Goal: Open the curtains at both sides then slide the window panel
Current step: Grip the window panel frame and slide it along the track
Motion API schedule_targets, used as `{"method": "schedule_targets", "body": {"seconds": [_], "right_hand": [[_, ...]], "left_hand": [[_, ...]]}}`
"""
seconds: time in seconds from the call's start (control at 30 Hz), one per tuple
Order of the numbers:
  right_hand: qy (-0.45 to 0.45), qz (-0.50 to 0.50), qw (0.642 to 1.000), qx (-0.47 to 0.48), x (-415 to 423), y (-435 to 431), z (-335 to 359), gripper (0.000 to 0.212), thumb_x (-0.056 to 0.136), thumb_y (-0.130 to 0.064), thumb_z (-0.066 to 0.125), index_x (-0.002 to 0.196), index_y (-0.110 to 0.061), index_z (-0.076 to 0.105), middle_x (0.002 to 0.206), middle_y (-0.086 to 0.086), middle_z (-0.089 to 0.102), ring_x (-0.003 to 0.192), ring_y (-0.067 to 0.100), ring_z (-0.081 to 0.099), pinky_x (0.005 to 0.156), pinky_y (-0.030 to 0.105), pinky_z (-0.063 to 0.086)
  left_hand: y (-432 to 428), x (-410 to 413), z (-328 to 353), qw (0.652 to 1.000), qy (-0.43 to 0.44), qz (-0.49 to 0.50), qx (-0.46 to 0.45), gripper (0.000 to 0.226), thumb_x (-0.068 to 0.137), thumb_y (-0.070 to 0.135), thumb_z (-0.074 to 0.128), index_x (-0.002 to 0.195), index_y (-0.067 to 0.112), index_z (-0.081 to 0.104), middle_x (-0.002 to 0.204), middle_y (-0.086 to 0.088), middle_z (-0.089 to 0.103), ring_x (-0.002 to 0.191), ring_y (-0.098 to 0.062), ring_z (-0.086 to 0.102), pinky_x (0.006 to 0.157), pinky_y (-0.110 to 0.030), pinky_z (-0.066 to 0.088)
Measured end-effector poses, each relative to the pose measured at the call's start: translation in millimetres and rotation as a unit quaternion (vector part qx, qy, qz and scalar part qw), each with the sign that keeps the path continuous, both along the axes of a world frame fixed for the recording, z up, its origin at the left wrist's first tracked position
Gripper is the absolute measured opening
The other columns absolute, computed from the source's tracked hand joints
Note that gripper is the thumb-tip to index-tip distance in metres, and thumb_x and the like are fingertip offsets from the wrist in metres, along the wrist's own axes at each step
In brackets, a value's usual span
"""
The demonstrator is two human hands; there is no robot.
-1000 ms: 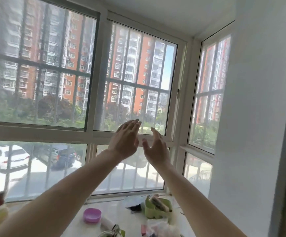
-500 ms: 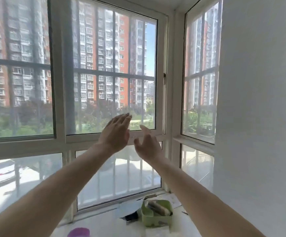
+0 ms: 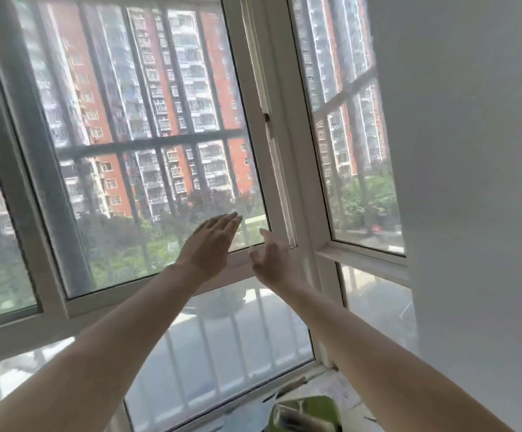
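Head view showed both hands flat-open and empty, the right hand (image 3: pixel 273 258) nearer than the left hand (image 3: pixel 211 244) to the upright window frame (image 3: pixel 277 169) just right.

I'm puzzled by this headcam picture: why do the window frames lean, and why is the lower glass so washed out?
Head view: the wide-angle lens and tilted head slant the white window frame; daylight glares off the lower glass pane; the open left hand and right hand are slightly soft.
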State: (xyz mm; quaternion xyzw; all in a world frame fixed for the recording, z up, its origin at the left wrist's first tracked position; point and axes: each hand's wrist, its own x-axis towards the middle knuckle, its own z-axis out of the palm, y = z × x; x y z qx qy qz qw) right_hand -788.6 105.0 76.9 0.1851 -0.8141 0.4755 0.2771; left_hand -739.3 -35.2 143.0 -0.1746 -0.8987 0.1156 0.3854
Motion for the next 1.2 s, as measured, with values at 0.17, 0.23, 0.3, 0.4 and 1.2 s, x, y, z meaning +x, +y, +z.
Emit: {"method": "schedule_targets", "body": {"seconds": [0.17,0.23,0.3,0.4,1.2], "right_hand": [[-0.008,0.008,1.000,-0.006,-57.0,11.0,-3.2,0.055,0.096,-0.026,0.050,0.148,-0.011,0.038,0.149,0.010,0.047,0.137,0.026,0.043,0.107,0.034,0.037],[-0.004,0.005,1.000,-0.003,-80.1,13.6,-1.9,0.055,0.096,-0.027,0.051,0.147,-0.010,0.039,0.147,0.011,0.049,0.136,0.027,0.045,0.106,0.036,0.038],[-0.006,0.004,1.000,-0.013,-105.5,14.4,0.1,0.054,0.096,-0.027,0.052,0.146,-0.011,0.040,0.145,0.011,0.052,0.134,0.028,0.046,0.105,0.038,0.039],[-0.008,-0.004,1.000,-0.022,-138.1,13.4,-0.4,0.053,0.095,-0.029,0.052,0.145,-0.014,0.042,0.141,0.010,0.054,0.131,0.029,0.048,0.105,0.041,0.042],[0.046,-0.084,0.981,-0.170,-352.8,-51.6,-45.2,0.067,0.095,-0.018,0.060,0.149,0.002,0.026,0.143,0.020,0.046,0.130,0.034,0.046,0.112,0.040,0.035]], "left_hand": [[19.8,-56.5,0.2,0.999,-0.017,0.015,-0.032,0.075,0.082,-0.010,0.045,0.152,0.011,0.027,0.158,-0.006,0.031,0.144,-0.023,0.028,0.119,-0.035,0.023],[24.6,-80.9,0.3,0.999,-0.017,0.020,-0.046,0.076,0.082,-0.009,0.046,0.152,0.012,0.025,0.158,-0.006,0.031,0.144,-0.023,0.028,0.120,-0.034,0.021],[28.0,-106.9,2.2,0.998,-0.013,0.022,-0.060,0.077,0.082,-0.009,0.046,0.152,0.012,0.024,0.158,-0.006,0.030,0.144,-0.023,0.027,0.119,-0.032,0.019],[29.5,-140.4,3.7,0.997,-0.010,0.026,-0.076,0.073,0.086,-0.006,0.049,0.152,0.012,0.024,0.158,-0.006,0.031,0.144,-0.023,0.028,0.119,-0.032,0.019],[27.4,-351.7,6.2,0.946,0.048,0.114,-0.299,0.057,0.103,0.012,0.025,0.155,0.014,0.002,0.164,-0.005,-0.005,0.151,-0.020,-0.004,0.118,-0.037,-0.011]]}}
